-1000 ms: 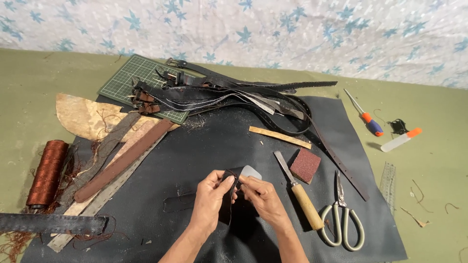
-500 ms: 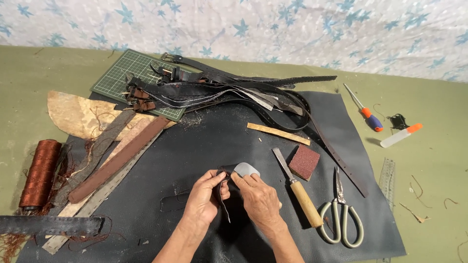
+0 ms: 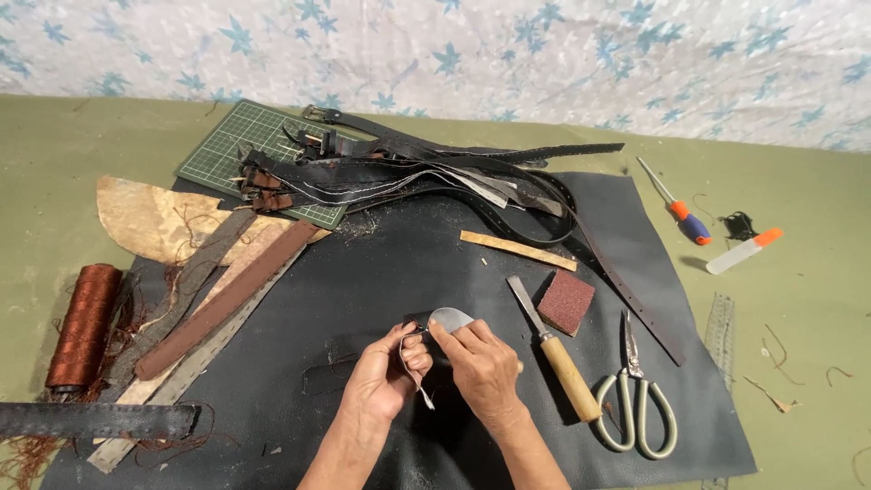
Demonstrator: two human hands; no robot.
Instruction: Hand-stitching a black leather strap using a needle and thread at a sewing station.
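My left hand [image 3: 385,377] and my right hand [image 3: 481,367] meet over a black leather sheet [image 3: 381,272]. Together they pinch a small dark leather piece [image 3: 419,319] with a pale grey rounded tip [image 3: 451,318] sticking out above the fingers. A thin loop of strap or thread [image 3: 413,363] hangs by my left fingers. What lies under the palms is hidden. A wooden-handled knife [image 3: 553,349] lies just right of my right hand.
Scissors [image 3: 635,399], a red-brown sanding block [image 3: 564,301] and a wooden stick [image 3: 517,249] lie to the right. A heap of black belts [image 3: 426,168] covers a green cutting mat [image 3: 236,150]. Brown leather strips [image 3: 222,299], a thread spool [image 3: 84,325], screwdriver [image 3: 676,210].
Both hands have shifted slightly up and left on the leather sheet while working the small piece; the pale tip now points up between the fingers. Nothing else moved.
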